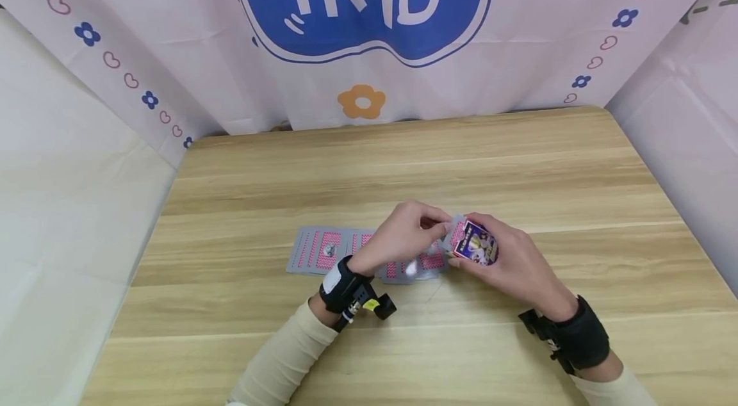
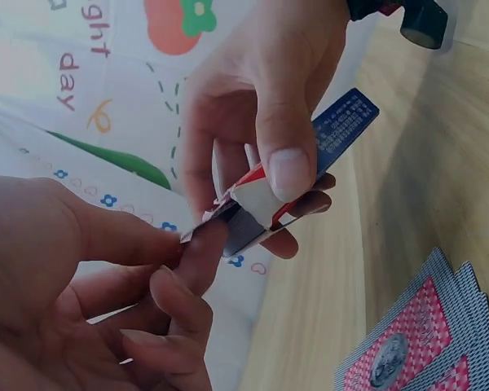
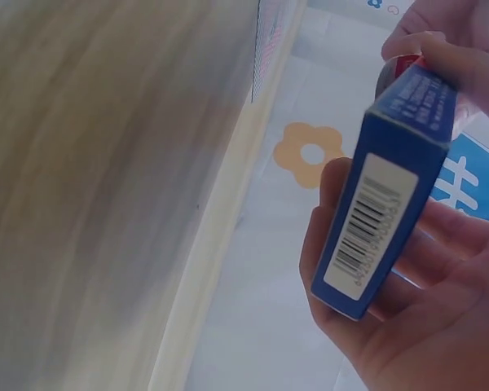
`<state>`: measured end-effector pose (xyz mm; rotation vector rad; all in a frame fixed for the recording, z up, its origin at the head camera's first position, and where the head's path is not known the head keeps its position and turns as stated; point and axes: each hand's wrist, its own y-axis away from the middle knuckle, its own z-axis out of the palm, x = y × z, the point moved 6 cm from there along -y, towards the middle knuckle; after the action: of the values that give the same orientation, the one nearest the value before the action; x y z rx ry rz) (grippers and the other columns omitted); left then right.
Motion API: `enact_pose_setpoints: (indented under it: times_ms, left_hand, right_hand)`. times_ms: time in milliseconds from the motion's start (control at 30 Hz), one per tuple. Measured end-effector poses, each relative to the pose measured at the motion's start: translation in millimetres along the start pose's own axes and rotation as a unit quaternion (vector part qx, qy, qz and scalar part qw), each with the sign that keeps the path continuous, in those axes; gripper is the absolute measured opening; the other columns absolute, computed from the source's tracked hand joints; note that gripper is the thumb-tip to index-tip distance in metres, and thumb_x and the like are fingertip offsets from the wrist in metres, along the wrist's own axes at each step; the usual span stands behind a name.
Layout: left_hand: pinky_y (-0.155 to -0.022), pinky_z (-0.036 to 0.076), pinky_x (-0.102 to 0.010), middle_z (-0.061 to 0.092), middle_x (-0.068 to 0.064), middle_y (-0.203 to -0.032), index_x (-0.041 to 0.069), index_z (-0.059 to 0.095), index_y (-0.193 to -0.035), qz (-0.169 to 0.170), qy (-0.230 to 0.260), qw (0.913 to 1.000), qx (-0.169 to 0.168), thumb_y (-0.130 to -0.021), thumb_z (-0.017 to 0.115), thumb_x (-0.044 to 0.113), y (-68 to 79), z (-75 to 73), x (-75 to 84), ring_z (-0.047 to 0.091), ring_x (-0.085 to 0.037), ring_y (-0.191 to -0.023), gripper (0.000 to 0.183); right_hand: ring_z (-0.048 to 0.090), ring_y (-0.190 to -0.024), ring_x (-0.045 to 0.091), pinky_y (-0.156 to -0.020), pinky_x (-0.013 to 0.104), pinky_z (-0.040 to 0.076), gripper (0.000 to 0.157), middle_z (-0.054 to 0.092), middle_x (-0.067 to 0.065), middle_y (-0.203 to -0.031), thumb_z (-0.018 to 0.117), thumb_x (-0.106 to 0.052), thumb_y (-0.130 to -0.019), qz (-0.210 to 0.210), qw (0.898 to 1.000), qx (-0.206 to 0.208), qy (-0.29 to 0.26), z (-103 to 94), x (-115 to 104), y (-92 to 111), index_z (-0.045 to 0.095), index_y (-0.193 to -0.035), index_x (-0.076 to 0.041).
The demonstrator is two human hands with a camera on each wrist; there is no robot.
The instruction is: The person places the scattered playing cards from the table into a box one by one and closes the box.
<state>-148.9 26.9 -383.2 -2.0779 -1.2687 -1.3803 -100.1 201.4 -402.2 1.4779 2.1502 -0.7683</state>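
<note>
My right hand (image 1: 516, 262) grips a small playing-card box (image 1: 478, 246), its thumb along one side and its fingers round the other. The box is blue, with a barcode on its end (image 3: 367, 224) in the right wrist view. Grey-bordered, pink-backed playing cards (image 1: 457, 230) stick out of its open end. There my left hand (image 1: 403, 233) pinches the edge of a card between thumb and fingers. How many cards are in that pinch is hidden. Below the hands, an overlapping row of playing cards (image 1: 328, 249) lies back up on the table.
The wooden table (image 1: 288, 175) carries the card row near its middle. White cloth (image 1: 202, 54) with hearts, flowers and a blue emblem hangs behind the far edge, with pale cloth at both sides. Each wrist wears a black strap (image 1: 579, 335) with a small camera.
</note>
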Motion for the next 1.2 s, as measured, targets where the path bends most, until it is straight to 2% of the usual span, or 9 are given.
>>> enact_pose_setpoints:
  times_ms: [300,433,633,800,900,967,1067,1133,1200]
  left_hand:
    - [-0.063,0.047,-0.024,0.071,0.003,-0.079,0.020,0.079,-0.092,-0.003,0.038,0.9992,-0.007,-0.098,0.075,0.021,-3.6,3.2,-5.1,0.061,-0.011,-0.070,0.007]
    - [-0.063,0.047,-0.024,0.072,0.002,-0.080,0.020,0.078,-0.089,-0.013,0.041,0.9991,-0.001,-0.096,0.078,0.023,-4.6,3.7,-7.0,0.061,-0.011,-0.070,0.007]
    - [-0.061,0.047,-0.023,0.076,-0.010,-0.087,0.019,0.077,-0.086,-0.021,0.035,0.9992,-0.004,-0.095,0.080,0.023,-5.9,4.6,-9.0,0.063,-0.017,-0.071,0.009]
    - [-0.060,0.047,-0.023,0.076,-0.014,-0.092,0.017,0.078,-0.093,-0.017,0.023,0.9996,-0.005,-0.099,0.074,0.025,-7.6,4.9,-11.4,0.066,-0.019,-0.072,0.011]
    - [-0.063,0.052,-0.027,0.077,-0.010,-0.095,0.013,0.076,-0.110,-0.008,-0.049,0.9985,0.023,-0.105,0.066,0.031,-8.9,2.6,-13.4,0.070,-0.021,-0.076,0.021]
    - [-0.071,0.057,-0.031,0.076,-0.009,-0.105,0.012,0.072,-0.124,-0.013,-0.149,0.9878,0.042,-0.106,0.062,0.037,-8.6,2.0,-15.8,0.072,-0.026,-0.091,0.032]
    - [-0.083,0.059,-0.039,0.071,-0.011,-0.120,0.012,0.066,-0.135,-0.034,-0.299,0.9529,0.040,-0.101,0.069,0.046,-7.7,4.8,-21.3,0.065,-0.031,-0.112,0.049]
    - [-0.088,0.057,-0.042,0.066,-0.014,-0.126,0.012,0.065,-0.136,-0.042,-0.351,0.9350,0.025,-0.095,0.075,0.051,-7.2,8.1,-25.2,0.058,-0.034,-0.119,0.057]
    - [-0.089,0.056,-0.042,0.065,-0.015,-0.126,0.013,0.066,-0.135,-0.042,-0.364,0.9304,0.017,-0.090,0.079,0.054,-7.4,10.4,-28.2,0.056,-0.035,-0.118,0.062]
  right_hand:
    - [0.067,-0.086,0.014,-0.068,0.023,0.055,0.073,0.074,0.016,-0.122,0.092,-0.033,-0.082,-0.008,1.000,0.006,-0.012,-1.3,-3.2,1.3,0.059,-0.141,-0.004]
    - [0.068,-0.087,0.015,-0.068,0.024,0.055,0.074,0.074,0.017,-0.123,0.092,-0.032,-0.082,-0.013,1.000,0.008,-0.012,-2.2,-4.4,1.8,0.059,-0.141,-0.003]
    - [0.071,-0.091,0.019,-0.071,0.026,0.058,0.076,0.073,0.020,-0.126,0.093,-0.030,-0.080,-0.023,1.000,0.006,-0.004,-2.0,-5.7,2.5,0.059,-0.141,-0.001]
    - [0.071,-0.092,0.019,-0.072,0.027,0.058,0.076,0.073,0.020,-0.125,0.093,-0.031,-0.080,-0.024,1.000,0.008,-0.001,-1.9,-5.2,3.0,0.059,-0.141,-0.001]
    - [0.069,-0.090,0.017,-0.072,0.027,0.057,0.076,0.073,0.018,-0.124,0.093,-0.032,-0.081,-0.021,1.000,0.014,-0.003,-2.7,-4.4,2.7,0.059,-0.141,-0.002]
    - [0.068,-0.091,0.016,-0.073,0.028,0.056,0.075,0.073,0.017,-0.125,0.092,-0.033,-0.081,-0.016,1.000,0.016,-0.003,-3.1,-3.8,2.4,0.059,-0.142,-0.004]
    - [0.068,-0.091,0.016,-0.074,0.028,0.056,0.075,0.073,0.016,-0.125,0.092,-0.035,-0.081,-0.012,1.000,0.013,-0.001,-2.6,-3.7,2.0,0.059,-0.142,-0.006]
    - [0.067,-0.092,0.016,-0.074,0.028,0.055,0.076,0.073,0.016,-0.126,0.092,-0.036,-0.081,-0.011,1.000,0.011,0.000,-2.2,-4.0,1.8,0.059,-0.143,-0.007]
    - [0.067,-0.092,0.016,-0.074,0.028,0.055,0.076,0.073,0.016,-0.126,0.092,-0.037,-0.082,-0.011,1.000,0.008,0.001,-1.8,-4.4,1.7,0.059,-0.143,-0.007]
